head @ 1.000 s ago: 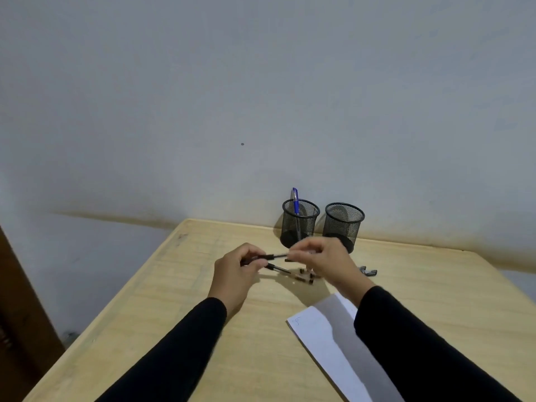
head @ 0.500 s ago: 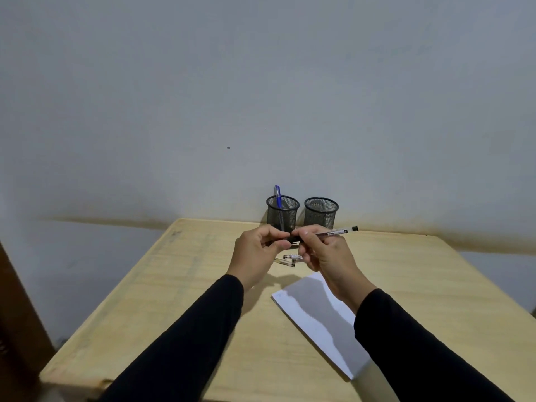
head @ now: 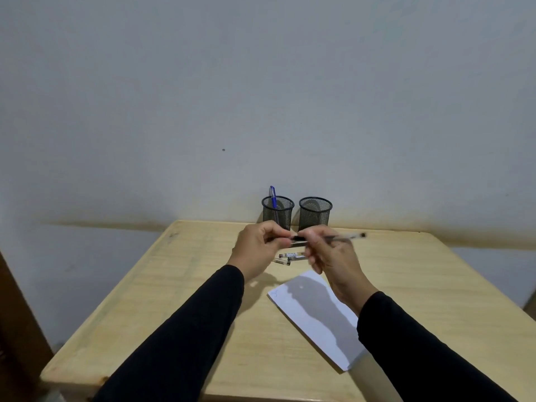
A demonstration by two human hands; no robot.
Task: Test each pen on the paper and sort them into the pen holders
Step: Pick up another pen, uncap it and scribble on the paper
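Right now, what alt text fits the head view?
Two hands, left hand and right hand, hold a pen above a wooden table. Behind stand two mesh holders, one holding a blue pen; loose pens and paper lie below.

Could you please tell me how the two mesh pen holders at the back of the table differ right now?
The left pen holder has a blue pen standing in it, while the right pen holder shows no pen above its rim. The left hand partly covers the left one's base; the right one's is more exposed. Both are black mesh cups, upright, side by side.
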